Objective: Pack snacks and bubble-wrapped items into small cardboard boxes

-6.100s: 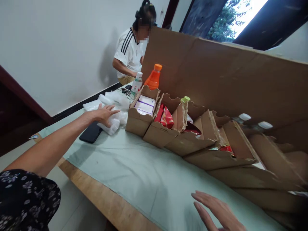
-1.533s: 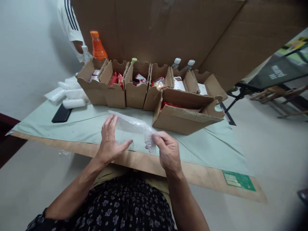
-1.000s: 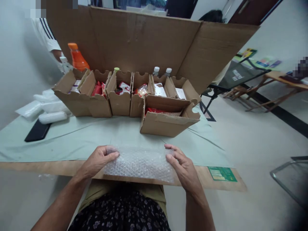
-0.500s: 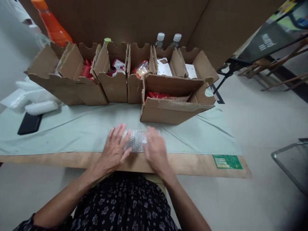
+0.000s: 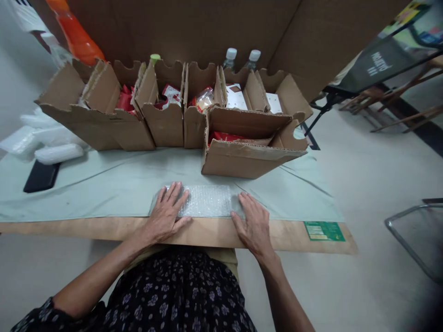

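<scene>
A flat strip of clear bubble wrap (image 5: 207, 201) lies on the pale green cloth (image 5: 117, 193) near the table's front edge. My left hand (image 5: 168, 212) rests on its left end, fingers spread and thumb pointing right. Just off the strip's right end is my right hand (image 5: 252, 221), its fingers apart and holding nothing; thumb and fingertips are close to the wrap's edge. Directly behind the strip stands an open cardboard box (image 5: 252, 159) with red packets (image 5: 224, 137) inside.
A row of open cardboard boxes (image 5: 166, 124) holds packets and bottles. Rolled bubble wrap bundles (image 5: 58, 153) and a black phone-like slab (image 5: 41, 176) lie at left. An orange bottle (image 5: 79, 39) leans behind. A metal-framed chair (image 5: 408, 240) stands at right.
My right hand has slid right from the middle of the bubble wrap to beyond its right end, uncovering more of the strip. My left hand has stayed at the left end.
</scene>
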